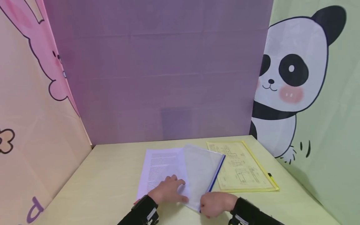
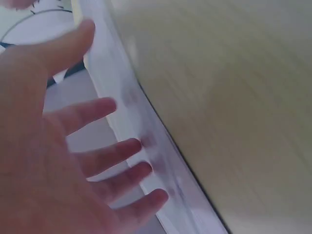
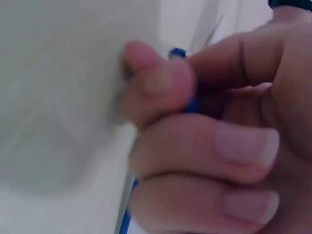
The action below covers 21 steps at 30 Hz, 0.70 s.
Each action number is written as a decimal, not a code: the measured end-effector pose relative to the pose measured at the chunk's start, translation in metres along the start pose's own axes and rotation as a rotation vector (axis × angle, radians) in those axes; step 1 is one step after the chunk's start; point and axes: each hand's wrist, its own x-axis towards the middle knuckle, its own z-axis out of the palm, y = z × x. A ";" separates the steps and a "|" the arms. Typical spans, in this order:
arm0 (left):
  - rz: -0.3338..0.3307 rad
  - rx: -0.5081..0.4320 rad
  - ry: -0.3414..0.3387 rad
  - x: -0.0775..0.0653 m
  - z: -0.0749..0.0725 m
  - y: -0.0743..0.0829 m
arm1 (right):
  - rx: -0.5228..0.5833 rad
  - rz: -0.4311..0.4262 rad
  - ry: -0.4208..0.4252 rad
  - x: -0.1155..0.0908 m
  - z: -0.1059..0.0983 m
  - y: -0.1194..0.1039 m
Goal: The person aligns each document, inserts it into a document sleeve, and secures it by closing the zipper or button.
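Observation:
A clear report cover (image 1: pixel 198 162) with a blue spine bar (image 1: pixel 217 172) along its right edge lies slanted on the table. My right hand (image 1: pixel 216 203) grips the near end of that bar; the right wrist view shows the bar's blue tip (image 3: pixel 177 51) poking out between thumb and curled fingers. White printed sheets (image 1: pixel 164 159) lie at the left, meeting the cover's left side. My left hand (image 1: pixel 168 190) is over the sheets with its fingers spread. In the left wrist view its fingertips (image 2: pixel 130 145) are close to the sheets' edge; whether they touch is hard to tell.
A yellow-edged transparent folder (image 1: pixel 242 167) with drawings inside lies on the table (image 1: pixel 107 181) at the right, with a small black and yellow piece (image 1: pixel 270 175) at its right edge. A purple panel (image 1: pixel 157 78) stands behind the table, with printed curtains at both sides.

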 end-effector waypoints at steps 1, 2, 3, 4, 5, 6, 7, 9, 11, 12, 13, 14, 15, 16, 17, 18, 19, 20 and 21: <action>0.008 0.019 -0.021 -0.001 0.000 0.003 | -0.016 -0.025 0.008 0.003 0.003 0.002; 0.009 0.035 -0.047 -0.002 0.000 0.007 | -0.045 -0.064 0.010 0.008 0.007 0.007; 0.006 0.054 -0.073 -0.002 0.000 0.010 | -0.059 -0.089 0.013 0.011 0.009 0.008; 0.002 0.071 -0.093 -0.003 0.000 0.013 | -0.080 -0.108 0.022 0.013 0.011 0.008; -0.010 0.073 -0.115 -0.003 0.000 0.015 | -0.091 -0.117 0.024 0.014 0.013 0.007; -0.026 0.069 -0.135 -0.003 0.000 0.017 | -0.090 -0.112 0.022 0.014 0.012 0.004; -0.045 0.064 -0.153 -0.003 -0.001 0.019 | -0.113 -0.127 0.023 0.016 0.013 0.003; -0.073 0.066 -0.173 -0.002 -0.002 0.020 | -0.130 -0.118 0.029 0.015 0.013 -0.005; -0.090 0.067 -0.188 -0.001 -0.004 0.020 | -0.165 -0.116 0.045 0.015 0.013 -0.011; -0.092 0.074 -0.192 -0.001 -0.004 0.019 | -0.195 -0.117 0.060 0.015 0.013 -0.014; -0.089 0.080 -0.194 0.000 -0.005 0.019 | -0.224 -0.115 0.077 0.015 0.014 -0.017; -0.086 0.085 -0.196 0.000 -0.005 0.018 | -0.244 -0.102 0.095 0.014 0.013 -0.020; -0.083 0.090 -0.197 0.001 -0.005 0.017 | -0.275 -0.098 0.112 0.013 0.013 -0.023; -0.080 0.094 -0.197 0.001 -0.005 0.016 | -0.306 -0.099 0.127 0.013 0.013 -0.025; -0.078 0.100 -0.195 0.001 -0.005 0.016 | -0.336 -0.100 0.136 0.012 0.013 -0.027; -0.077 0.103 -0.196 0.001 -0.005 0.015 | -0.370 -0.107 0.147 0.012 0.013 -0.028; -0.076 0.108 -0.197 0.001 -0.004 0.015 | -0.392 -0.114 0.149 0.012 0.013 -0.029; -0.075 0.114 -0.195 0.001 -0.004 0.015 | -0.414 -0.120 0.149 0.012 0.013 -0.030; -0.074 0.122 -0.193 0.001 -0.004 0.015 | -0.437 -0.130 0.151 0.012 0.014 -0.030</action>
